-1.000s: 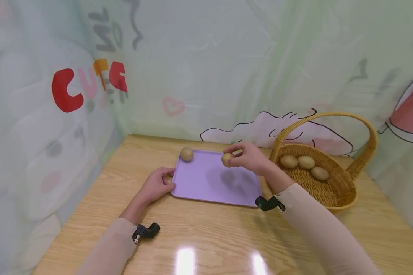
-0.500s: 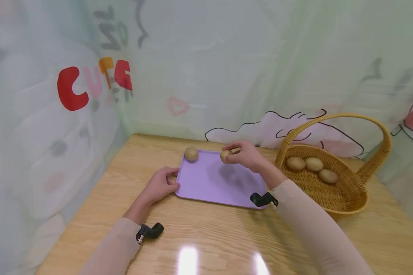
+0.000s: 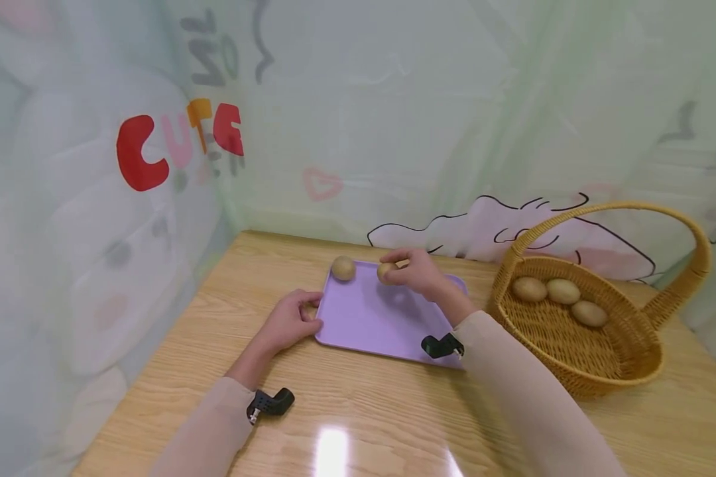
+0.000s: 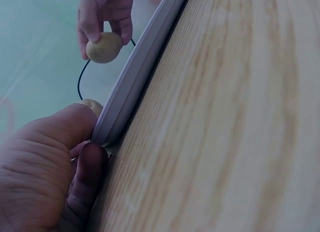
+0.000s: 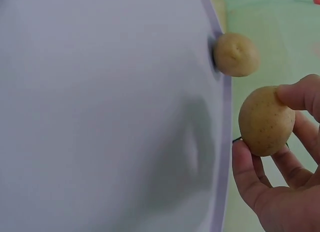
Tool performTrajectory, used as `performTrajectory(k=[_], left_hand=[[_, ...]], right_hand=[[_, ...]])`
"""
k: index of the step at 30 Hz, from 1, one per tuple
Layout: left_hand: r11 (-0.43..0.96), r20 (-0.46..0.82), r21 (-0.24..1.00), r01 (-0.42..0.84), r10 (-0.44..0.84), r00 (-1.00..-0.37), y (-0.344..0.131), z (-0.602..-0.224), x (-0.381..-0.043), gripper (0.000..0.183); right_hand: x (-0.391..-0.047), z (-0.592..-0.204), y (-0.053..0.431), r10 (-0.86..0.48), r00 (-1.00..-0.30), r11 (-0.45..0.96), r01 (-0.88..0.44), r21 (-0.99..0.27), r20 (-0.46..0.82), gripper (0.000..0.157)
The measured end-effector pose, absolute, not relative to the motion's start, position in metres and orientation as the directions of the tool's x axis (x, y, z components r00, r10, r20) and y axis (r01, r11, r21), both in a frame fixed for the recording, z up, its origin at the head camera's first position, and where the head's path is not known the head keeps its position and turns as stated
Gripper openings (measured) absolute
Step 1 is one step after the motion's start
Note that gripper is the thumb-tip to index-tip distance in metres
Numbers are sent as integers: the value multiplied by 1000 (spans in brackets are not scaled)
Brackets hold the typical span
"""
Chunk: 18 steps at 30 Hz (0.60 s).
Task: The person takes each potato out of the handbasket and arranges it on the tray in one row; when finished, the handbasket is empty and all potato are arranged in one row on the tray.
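Above the 12 o'clock side of the lilac tray point(image 3: 364, 321), the right hand point(image 3: 416, 273) has a potato point(image 5: 267, 121) pinched, left hand point(image 3: 291, 321) pinching the 9 o'clock rim, and tbh a slack grip could send it rolling into the second potato point(image 3: 343, 268) at 11.
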State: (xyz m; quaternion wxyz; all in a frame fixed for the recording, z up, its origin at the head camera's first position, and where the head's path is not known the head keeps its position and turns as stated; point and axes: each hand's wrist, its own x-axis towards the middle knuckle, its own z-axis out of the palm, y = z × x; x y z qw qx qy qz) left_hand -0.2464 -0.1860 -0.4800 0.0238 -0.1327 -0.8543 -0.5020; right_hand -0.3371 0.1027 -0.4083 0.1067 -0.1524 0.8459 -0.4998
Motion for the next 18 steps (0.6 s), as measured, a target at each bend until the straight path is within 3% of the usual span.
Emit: performTrajectory(k=[18], left_hand=[[472,176,847,244,184,-967,-184,-479,-245,57]], right_hand=[[-350,-435,66,-332,-940,575,-262,-775,71,37]])
